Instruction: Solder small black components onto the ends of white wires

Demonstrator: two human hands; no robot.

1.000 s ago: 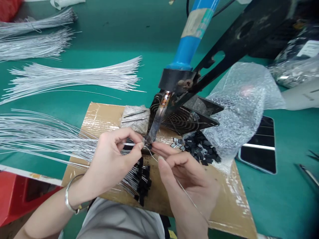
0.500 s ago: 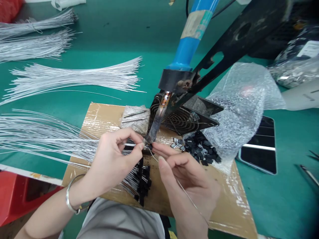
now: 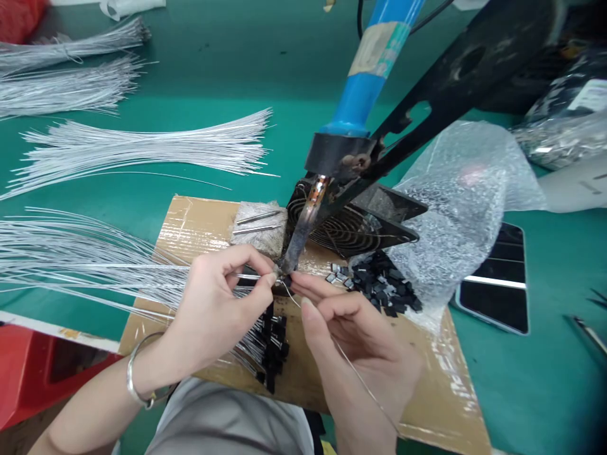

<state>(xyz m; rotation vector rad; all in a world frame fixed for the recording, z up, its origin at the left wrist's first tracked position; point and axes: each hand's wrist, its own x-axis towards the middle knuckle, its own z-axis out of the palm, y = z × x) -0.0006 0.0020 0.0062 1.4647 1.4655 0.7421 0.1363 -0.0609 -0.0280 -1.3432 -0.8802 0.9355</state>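
Observation:
My left hand (image 3: 222,309) pinches a thin grey wire between thumb and forefinger, right by the tip of a blue-handled soldering iron (image 3: 303,237). My right hand (image 3: 360,347) is closed on a strand of solder wire (image 3: 363,379), which runs from the palm up to the iron's tip. The exact contact at the tip is hidden by my fingertips. Below my left hand lies a bunch of wires with black connectors (image 3: 274,347) on their ends. Loose black connector pieces (image 3: 384,284) are heaped to the right of the tip.
A black bracket (image 3: 436,95) holds the iron above a small fan (image 3: 351,227). Wire bundles (image 3: 142,148) lie at left on the green table. Cardboard (image 3: 427,392) is under my hands. A plastic bag (image 3: 455,221) and a phone (image 3: 496,284) sit at right.
Both hands keep almost the same place and grip. The whole view has shifted very slightly.

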